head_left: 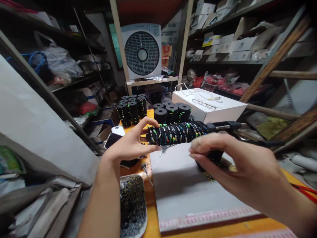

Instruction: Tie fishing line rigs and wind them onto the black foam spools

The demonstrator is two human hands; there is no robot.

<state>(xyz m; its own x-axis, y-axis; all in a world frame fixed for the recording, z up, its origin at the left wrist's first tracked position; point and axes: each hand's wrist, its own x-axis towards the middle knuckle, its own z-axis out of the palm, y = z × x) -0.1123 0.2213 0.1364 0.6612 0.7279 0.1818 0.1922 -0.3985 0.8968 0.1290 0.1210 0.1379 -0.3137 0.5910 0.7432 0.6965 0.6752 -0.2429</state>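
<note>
Orange tbl (pixel 210 231), ctr to btm of frame. On it: wht board (pixel 178 191) ctr-btm, pink-marked front edge; tray (pixel 145 195) w/ grey/yel bits, btm L of ctr; thin metal pc (pixel 148 175) btwn those; L grp (pixel 133 110) & R grp (pixel 171 112) of blk spools, upper ctr.

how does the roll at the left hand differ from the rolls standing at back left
The near roll lies sideways; the standing rolls are upright. The left hand holds the near roll's end; neither hand touches the standing rolls. Both are black with small bright bits.
</note>
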